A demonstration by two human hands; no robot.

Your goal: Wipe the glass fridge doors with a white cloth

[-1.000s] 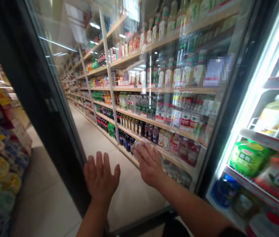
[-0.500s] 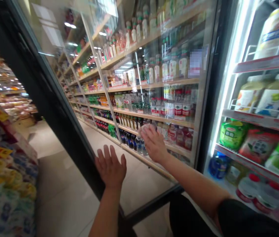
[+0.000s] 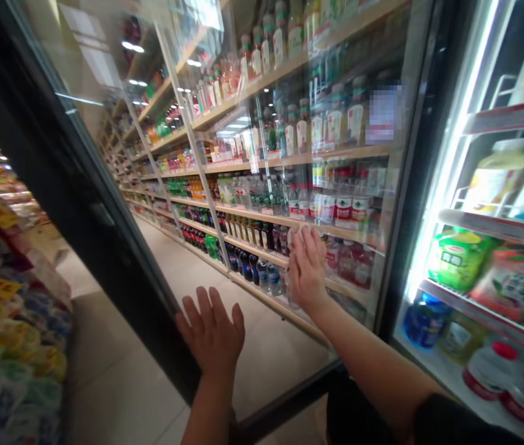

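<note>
A glass cooler door (image 3: 262, 364) with a black frame stands swung out in front of me. Near the door's left frame, my left hand (image 3: 215, 337) lies flat with fingers spread, at the edge of the glass. My right hand (image 3: 307, 272) presses a pale cloth (image 3: 291, 240) against the middle of the pane. Most of the cloth is hidden under the fingers, so only a whitish edge shows.
To the right is the lit cooler, with bottles, green pouches (image 3: 459, 259) and red-capped bottles (image 3: 491, 371) on its shelves. Bottle shelves (image 3: 253, 210) show in the glass. Stacked yellow and blue packages (image 3: 16, 346) stand at left, beside the tiled floor (image 3: 104, 334).
My right hand has moved right across the glass with the cloth and is more upright. The left hand stays by the frame. The view has shifted slightly, with the cooler farther right.
</note>
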